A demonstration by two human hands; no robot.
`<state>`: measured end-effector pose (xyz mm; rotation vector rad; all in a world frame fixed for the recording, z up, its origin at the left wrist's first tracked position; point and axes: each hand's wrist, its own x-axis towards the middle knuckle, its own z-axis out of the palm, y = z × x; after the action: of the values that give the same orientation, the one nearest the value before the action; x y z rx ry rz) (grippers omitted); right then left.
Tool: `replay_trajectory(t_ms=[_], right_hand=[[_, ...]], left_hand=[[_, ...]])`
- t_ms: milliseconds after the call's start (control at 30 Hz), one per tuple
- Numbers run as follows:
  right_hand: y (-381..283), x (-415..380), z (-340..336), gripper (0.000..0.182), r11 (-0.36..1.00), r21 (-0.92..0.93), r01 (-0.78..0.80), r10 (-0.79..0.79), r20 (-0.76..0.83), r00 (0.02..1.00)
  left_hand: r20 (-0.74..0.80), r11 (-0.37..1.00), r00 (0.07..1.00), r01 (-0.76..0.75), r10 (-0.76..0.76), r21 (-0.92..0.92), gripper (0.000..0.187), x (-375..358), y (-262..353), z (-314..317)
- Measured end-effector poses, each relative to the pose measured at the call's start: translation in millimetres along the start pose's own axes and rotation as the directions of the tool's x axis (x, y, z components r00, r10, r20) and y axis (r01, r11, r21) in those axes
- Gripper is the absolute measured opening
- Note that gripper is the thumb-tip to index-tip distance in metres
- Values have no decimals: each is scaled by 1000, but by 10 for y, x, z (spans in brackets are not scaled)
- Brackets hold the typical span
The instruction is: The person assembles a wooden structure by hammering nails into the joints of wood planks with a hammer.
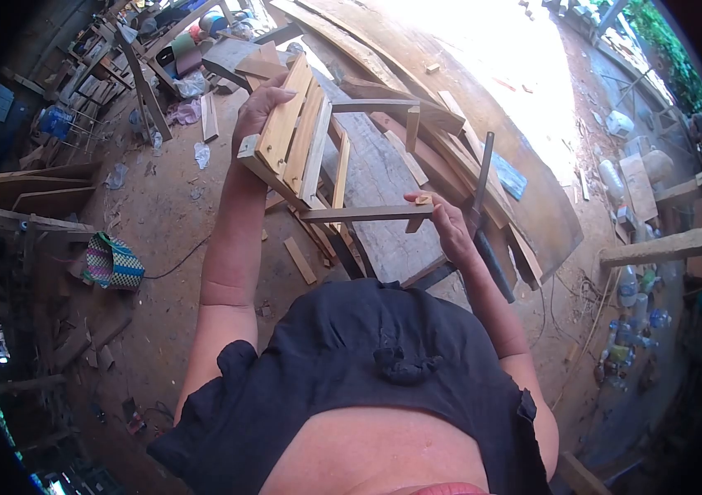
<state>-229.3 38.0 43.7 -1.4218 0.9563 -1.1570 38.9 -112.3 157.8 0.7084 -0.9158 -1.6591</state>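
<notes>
My left hand (262,109) grips the far left edge of a small slatted wooden frame (295,136), its thumb resting on the top slat. The frame is tilted, with pale slats on its upper face and thin legs stretching to the right. At the end of the near leg (367,214), my right hand (447,224) is closed around the wood, beside a short crosspiece. Under the frame lies a grey wooden board (375,177). Parts of the left fingers are hidden behind the frame.
Long planks (442,140) are stacked beyond the board. A dark metal bar (484,177) stands at their right. On the floor at left sits a woven basket (113,262); plastic bottles (627,285) line the right side. Wood scraps lie about.
</notes>
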Motion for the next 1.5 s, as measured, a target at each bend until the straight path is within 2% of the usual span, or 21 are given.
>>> replay_trajectory(t_ms=[67,133,200,267,367,533,700,800,900,967,1000,1033,1067,1133,1167,1200,1267,1333,1400,1467,1500], right_hand=[[129,-112,-7,70,996,62,-67,67,-6,998],[297,-221,1,66,994,98,-49,51,-19,998],[444,-276,13,62,990,135,-37,43,-35,998],[570,-345,20,65,966,256,-48,68,-70,995],[620,-368,35,73,962,269,-49,75,-89,993],[635,-389,9,66,928,366,-66,120,-127,985],[619,-350,0,57,950,305,-67,103,-102,989],[476,-289,14,65,974,214,-79,94,-58,994],[398,-238,44,64,973,216,-78,91,-49,995],[312,-258,27,62,981,182,-64,81,-89,993],[290,-267,14,60,988,146,-54,72,-122,990],[286,-304,-22,60,988,147,-47,66,-130,989],[292,-385,-93,55,987,138,-87,110,-170,979],[357,-590,-257,51,984,134,-121,148,-221,964],[454,-722,-356,44,977,132,-167,200,-299,933],[537,-850,-447,38,967,136,-216,252,-374,892],[628,-1120,-631,35,951,194,-240,303,-438,846],[684,-1389,-785,32,927,257,-272,369,-507,779],[742,-1592,-937,30,932,189,-309,360,-584,728],[757,-1709,-1037,28,924,205,-321,378,-598,707],[757,-1742,-1068,27,916,201,-349,397,-594,700]], left_hand=[[-8,1000,1000,-17,16,-17,48,-74,-61,46],[-16,994,996,-81,83,78,48,-155,-102,120],[-57,993,994,-89,93,80,48,-172,-201,130],[-56,980,982,-171,178,102,48,-254,-264,225],[-58,981,985,-156,163,116,48,-318,-280,278],[-74,973,976,-194,204,125,47,-312,-345,337],[-26,988,995,-96,100,122,48,-130,-245,222],[-3,998,999,-39,40,57,49,-104,-174,179],[54,998,998,11,-15,62,51,-98,-62,142],[30,994,998,59,-62,89,51,-123,53,159],[34,994,994,100,-101,32,51,-26,67,-37],[94,990,986,138,-139,22,50,70,120,-222],[154,984,972,176,-176,15,49,167,179,-412],[58,962,964,262,-258,-77,48,307,245,-712],[14,973,979,204,-203,-112,47,241,239,-744],[82,972,978,200,-191,-123,46,186,279,-774],[-47,990,997,49,-56,-132,47,120,224,-906],[-5,978,997,80,-82,-190,52,78,153,-1107],[-3,967,996,90,-93,-240,59,-200,68,-859],[27,945,986,165,-164,-283,65,-282,-64,-1025],[125,920,975,215,-183,-328,66,-364,-143,-988]])
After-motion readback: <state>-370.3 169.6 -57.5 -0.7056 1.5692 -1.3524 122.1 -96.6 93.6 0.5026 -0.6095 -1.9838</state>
